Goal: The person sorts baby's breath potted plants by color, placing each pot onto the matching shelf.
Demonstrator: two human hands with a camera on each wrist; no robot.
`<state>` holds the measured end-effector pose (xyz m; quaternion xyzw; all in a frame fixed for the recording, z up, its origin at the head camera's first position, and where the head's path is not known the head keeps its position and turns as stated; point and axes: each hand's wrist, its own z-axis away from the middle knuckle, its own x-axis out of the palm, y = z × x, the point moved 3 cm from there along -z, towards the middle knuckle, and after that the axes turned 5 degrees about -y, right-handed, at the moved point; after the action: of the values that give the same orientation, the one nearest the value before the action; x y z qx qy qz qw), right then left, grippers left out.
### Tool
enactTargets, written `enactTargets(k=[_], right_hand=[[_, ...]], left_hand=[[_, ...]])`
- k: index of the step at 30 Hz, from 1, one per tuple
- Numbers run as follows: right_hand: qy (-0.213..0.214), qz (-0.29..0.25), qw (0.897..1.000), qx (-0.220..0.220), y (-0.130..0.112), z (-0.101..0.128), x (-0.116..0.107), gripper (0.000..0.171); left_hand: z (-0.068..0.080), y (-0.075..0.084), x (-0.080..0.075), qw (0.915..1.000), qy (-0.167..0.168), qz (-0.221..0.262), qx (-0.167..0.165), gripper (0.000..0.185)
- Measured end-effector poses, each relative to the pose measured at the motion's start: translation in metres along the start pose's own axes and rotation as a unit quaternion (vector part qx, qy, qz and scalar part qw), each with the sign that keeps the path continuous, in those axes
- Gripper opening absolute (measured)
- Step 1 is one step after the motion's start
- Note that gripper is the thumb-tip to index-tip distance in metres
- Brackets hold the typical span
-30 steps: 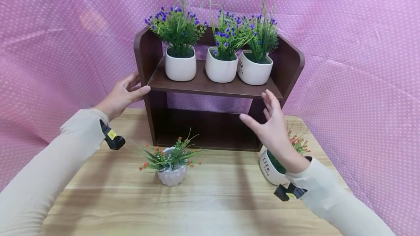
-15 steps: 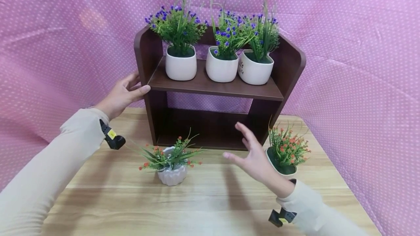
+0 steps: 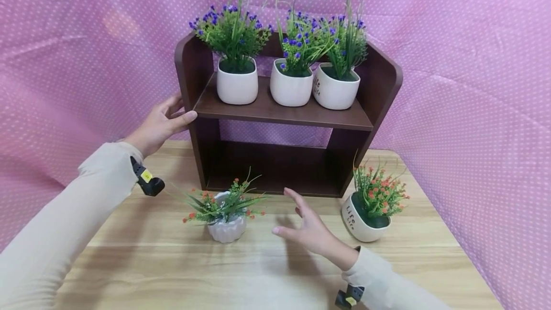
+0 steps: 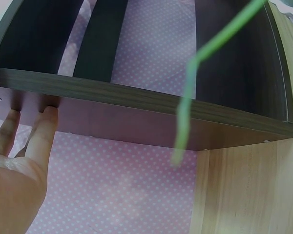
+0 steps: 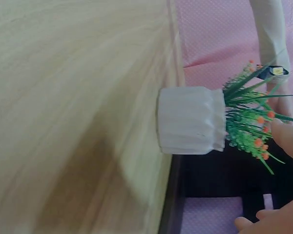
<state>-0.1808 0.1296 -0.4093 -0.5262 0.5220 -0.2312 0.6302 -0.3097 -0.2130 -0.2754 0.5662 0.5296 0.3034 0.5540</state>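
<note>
My left hand (image 3: 158, 126) grips the left side panel of a dark brown two-tier shelf (image 3: 280, 117). Its thumb lies over the panel's front edge; in the left wrist view the fingers (image 4: 43, 139) press the outer face. My right hand (image 3: 307, 231) is held over the table in the head view, thumb and fingers spread, holding nothing. Left of it stands a small white fluted pot (image 3: 226, 230) with orange flowers and long green leaves. The right wrist view shows that fluted pot (image 5: 190, 120) sideways, with the thumb (image 5: 285, 136) overlapping its flowers.
Three white pots with purple flowers stand on the upper tier: left (image 3: 237, 85), middle (image 3: 291, 87) and right (image 3: 337, 91). A white "Life" pot (image 3: 357, 221) with orange flowers sits by the shelf's lower right corner. Pink dotted cloth (image 3: 473, 109) hangs around the wooden table (image 3: 172, 271).
My right hand has moved down and left, from in front of the upper tier to over the table near the fluted pot. The left hand has stayed on the shelf.
</note>
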Motion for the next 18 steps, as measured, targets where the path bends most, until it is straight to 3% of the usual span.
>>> enactTargets(k=[5, 13, 18], right_hand=[[-0.020, 0.000, 1.000, 0.005, 0.008, -0.005, 0.011, 0.089], [-0.043, 0.017, 0.999, -0.028, 0.016, -0.014, 0.029, 0.093], [-0.050, 0.028, 0.998, -0.012, 0.018, -0.020, 0.041, 0.092]], left_hand=[[0.000, 0.001, 0.001, 1.0000, 0.002, 0.003, 0.003, 0.067], [0.000, 0.001, 0.001, 0.9998, 0.002, 0.018, -0.005, 0.068], [0.000, 0.000, 0.001, 0.9998, 0.001, 0.020, -0.002, 0.068]])
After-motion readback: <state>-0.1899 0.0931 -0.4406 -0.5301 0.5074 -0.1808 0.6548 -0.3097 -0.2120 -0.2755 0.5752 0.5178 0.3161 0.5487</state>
